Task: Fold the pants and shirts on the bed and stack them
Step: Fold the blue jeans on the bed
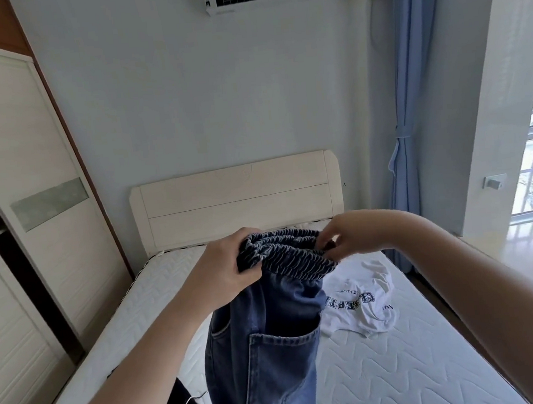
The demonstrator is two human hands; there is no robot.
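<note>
- Jeans (266,356), blue denim, hang mid-frame; my left hand (223,270) and right hand (346,240) each grip the gathered elastic waistband.
- White shirt (361,303) lies crumpled right of them; bare mattress (402,367) spreads lower right.

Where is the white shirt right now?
In the head view, the white shirt lies crumpled on the mattress, right of the hanging jeans.

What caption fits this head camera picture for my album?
Left hand and right hand hold blue jeans up by the waistband above the bed, white shirt lying crumpled behind.
</note>
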